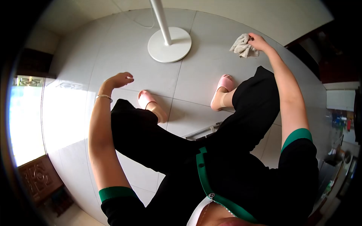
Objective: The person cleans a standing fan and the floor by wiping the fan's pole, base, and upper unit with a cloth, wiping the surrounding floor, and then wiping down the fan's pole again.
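A crumpled light grey cloth (244, 46) hangs from my right hand (258, 41) at the upper right, above the tiled floor. My left hand (120, 80) is in the air at the left, its fingers loosely bent and apart, with no object visible in it. Between and beyond my hands stands a white pole (161, 22) on a round white base (169, 44); neither hand touches it. Pink slippers (146, 98) are on my feet, below the level of the base.
Part of a metal-legged seat (201, 131) shows between my legs. A thin cable lies behind the pole along the wall. Carved dark wood furniture (37, 177) stands at the lower left, beside a bright doorway (26, 116). Shelves with small items (341, 122) are at the right.
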{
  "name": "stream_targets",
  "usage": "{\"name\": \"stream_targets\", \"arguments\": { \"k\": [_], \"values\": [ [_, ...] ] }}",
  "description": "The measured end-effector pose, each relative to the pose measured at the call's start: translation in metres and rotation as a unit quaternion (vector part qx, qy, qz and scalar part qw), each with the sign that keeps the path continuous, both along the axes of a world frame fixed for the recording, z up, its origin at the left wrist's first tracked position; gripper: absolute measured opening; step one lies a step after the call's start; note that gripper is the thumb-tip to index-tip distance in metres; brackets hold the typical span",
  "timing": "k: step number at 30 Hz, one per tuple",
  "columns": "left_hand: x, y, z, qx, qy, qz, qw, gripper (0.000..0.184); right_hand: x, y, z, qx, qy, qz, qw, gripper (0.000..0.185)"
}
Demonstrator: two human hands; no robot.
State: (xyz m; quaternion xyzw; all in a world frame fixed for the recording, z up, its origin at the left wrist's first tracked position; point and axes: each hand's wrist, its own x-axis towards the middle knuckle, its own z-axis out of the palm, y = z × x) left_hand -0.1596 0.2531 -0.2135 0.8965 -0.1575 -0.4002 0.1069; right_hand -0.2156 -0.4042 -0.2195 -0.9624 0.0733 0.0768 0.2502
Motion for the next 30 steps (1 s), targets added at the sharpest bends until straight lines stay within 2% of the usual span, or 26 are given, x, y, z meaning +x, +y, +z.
{"name": "stream_targets", "arguments": {
  "k": [2, 4, 5, 8, 10, 11, 17, 20, 22, 23, 25, 27, 28, 30],
  "values": [
    [-0.004, -0.002, 0.007, 0.025, 0.013, 0.019, 0.999, 0.048, 0.008, 0.013, -0.001, 0.007, -0.008, 0.002, 1.000, 0.034],
    [-0.006, 0.006, 0.003, 0.023, 0.003, 0.026, 0.999, 0.048, 0.018, 0.034, 0.005, 0.029, 0.103, 0.063, 0.992, 0.034],
    [-0.007, 0.011, 0.001, 0.019, -0.009, 0.026, 0.999, 0.048, 0.025, 0.047, 0.005, 0.030, 0.105, 0.070, 0.992, 0.034],
    [-0.012, 0.017, 0.002, 0.029, 0.006, 0.043, 0.999, 0.047, 0.050, 0.100, 0.012, -0.022, 0.191, 0.206, 0.959, 0.035],
    [-0.015, 0.025, -0.002, 0.028, 0.014, 0.051, 0.998, 0.047, 0.070, 0.141, 0.003, -0.042, 0.206, 0.277, 0.938, 0.036],
    [-0.016, 0.027, -0.002, 0.035, 0.017, 0.053, 0.998, 0.047, 0.078, 0.163, -0.004, -0.019, 0.228, 0.253, 0.940, 0.036],
    [-0.026, 0.042, -0.003, 0.024, 0.046, 0.077, 0.996, 0.047, 0.102, 0.296, -0.044, 0.090, 0.058, 0.368, 0.924, 0.033],
    [-0.029, 0.046, -0.005, 0.011, 0.062, 0.094, 0.994, 0.047, 0.098, 0.338, -0.046, 0.037, 0.036, 0.388, 0.920, 0.038],
    [-0.032, 0.049, -0.006, 0.005, 0.068, 0.108, 0.992, 0.046, 0.093, 0.354, -0.061, -0.049, -0.025, 0.414, 0.908, 0.034],
    [-0.033, 0.050, -0.006, -0.017, 0.072, 0.108, 0.991, 0.045, 0.090, 0.359, -0.068, -0.056, 0.058, 0.405, 0.911, 0.033],
    [-0.034, 0.050, -0.010, -0.050, 0.073, 0.110, 0.990, 0.042, 0.085, 0.365, -0.080, -0.062, 0.122, 0.423, 0.896, 0.036],
    [-0.032, 0.050, -0.012, -0.072, 0.076, 0.086, 0.991, 0.041, 0.084, 0.365, -0.112, -0.081, 0.120, 0.437, 0.888, 0.038],
    [-0.033, 0.047, -0.009, -0.083, 0.074, 0.087, 0.990, 0.039, 0.084, 0.377, -0.100, -0.130, 0.215, 0.421, 0.871, 0.060],
    [-0.032, 0.043, -0.004, -0.100, 0.075, 0.086, 0.988, 0.039, 0.092, 0.394, -0.126, -0.144, 0.189, 0.433, 0.870, 0.062]
  ]
}}
